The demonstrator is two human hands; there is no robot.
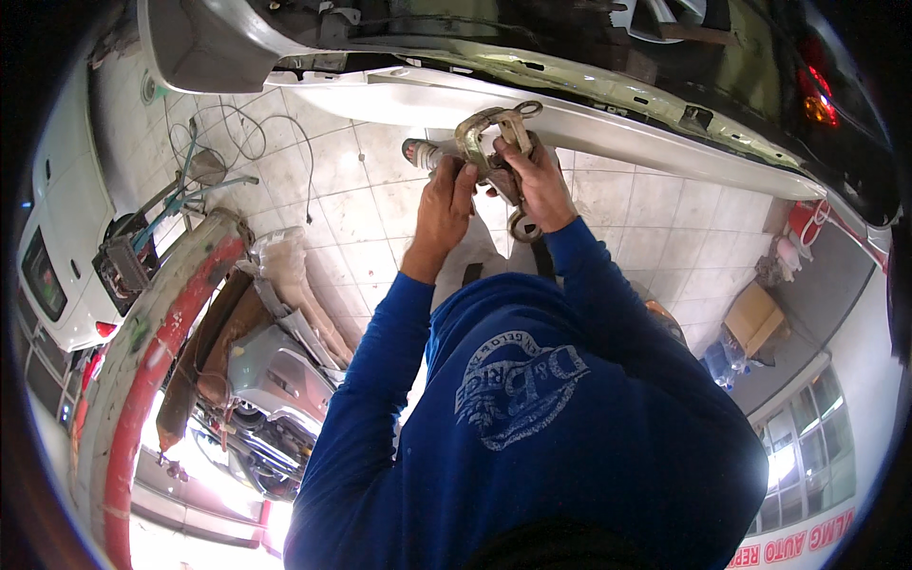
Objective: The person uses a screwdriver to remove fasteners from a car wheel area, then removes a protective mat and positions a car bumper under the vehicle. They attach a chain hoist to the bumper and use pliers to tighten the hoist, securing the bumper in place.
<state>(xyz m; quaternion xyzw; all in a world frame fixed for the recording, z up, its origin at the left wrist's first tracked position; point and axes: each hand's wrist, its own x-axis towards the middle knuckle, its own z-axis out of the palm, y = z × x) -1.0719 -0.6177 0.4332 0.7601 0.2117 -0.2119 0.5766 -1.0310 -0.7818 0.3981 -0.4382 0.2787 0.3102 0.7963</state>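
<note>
The right hand [543, 188] is closed around the metal clamp [503, 183], thumb and fingers on its frame; the left hand [445, 201] is at the clamp's left side, fingers curled in; whether it grips cannot be told; the clamp is in front of the torso, above the tiled floor [370, 214], near the car's white sill [617, 150]; a cable [310, 166] lies to the left; a box [755, 318] sits to the right.

Thin cable [312, 171] on tiled floor [366, 233]
</note>
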